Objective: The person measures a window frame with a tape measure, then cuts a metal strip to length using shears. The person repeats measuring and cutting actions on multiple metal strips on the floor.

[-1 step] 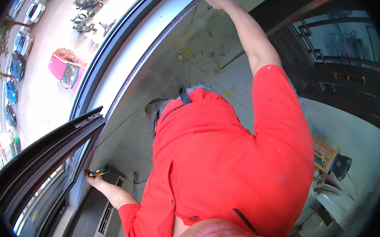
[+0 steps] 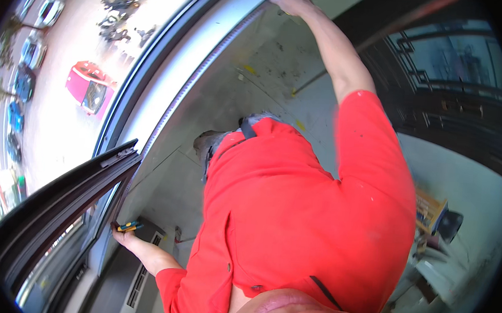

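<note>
Head view, and nearest of all comes the red jacket (image 2: 305, 218), filling the middle, both sleeves reaching away from it. Down the left sleeve to the left hand (image 2: 122, 236), fingers closed around a blue-and-yellow hand tool (image 2: 129, 227); its exact kind is too small to call. That hand sits by the near end of the windowsill (image 2: 182, 58), just past the dark open window sash (image 2: 67, 207), with the grey vented unit (image 2: 117, 281) below it.

Follow the sill's inner edge now: a ticked strip (image 2: 176, 100) runs all the way along it, very like a tape-measure blade, though the marks blur. And at the far corner, the right hand (image 2: 294, 2), fingers drawn in narrow beside the strip's end! Pinching it, or only steadying there? Cannot tell from this angle.

So what's changed? Barely a thing: the whole view has slid a touch, while both hands keep their places and the strip stays on its edge. My read is a steady hold, both ends attended, no visible advance in the work.

Further off, the scuffed floor (image 2: 279, 88) and dark latticed panels (image 2: 441, 94); farthest, out beyond the sill's outer edge, a red vehicle (image 2: 90, 87) and a cluster of parked motorbikes (image 2: 118, 19).
</note>
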Demonstrator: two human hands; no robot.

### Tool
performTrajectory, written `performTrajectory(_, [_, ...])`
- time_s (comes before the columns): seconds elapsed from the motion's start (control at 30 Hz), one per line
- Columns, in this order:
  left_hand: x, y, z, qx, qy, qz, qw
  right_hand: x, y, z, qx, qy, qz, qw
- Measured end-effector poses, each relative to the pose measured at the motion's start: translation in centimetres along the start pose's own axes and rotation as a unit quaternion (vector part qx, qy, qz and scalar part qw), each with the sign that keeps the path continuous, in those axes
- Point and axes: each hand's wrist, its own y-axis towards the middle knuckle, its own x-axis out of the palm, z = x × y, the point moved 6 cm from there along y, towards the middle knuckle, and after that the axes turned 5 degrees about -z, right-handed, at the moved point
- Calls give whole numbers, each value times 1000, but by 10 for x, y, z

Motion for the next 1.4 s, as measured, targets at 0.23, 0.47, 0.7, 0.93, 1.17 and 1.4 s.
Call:
performTrajectory(0.23, [44,24,-11,40,6,-83,996,68,40,-7,227,669,-229,669])
performTrajectory(0.47, [16,-91,-47,153,-86,27,984,64,-57,-41,-143,71,-269,950])
performTrajectory(0.7, [38,-334,-162,107,-42,88,989,151,-141,-231,-239,163,-496,819])
performTrajectory(0.93, [-67,-516,-299,1,156,42,987,182,-300,-468,-492,139,-582,633])
performTrajectory(1.17, [-293,-762,-538,-148,162,328,919,226,-420,-528,-659,-101,-550,503])
performTrajectory(1.4, [-413,-949,-760,-195,-40,481,854,313,-610,-632,-842,-275,-375,276])
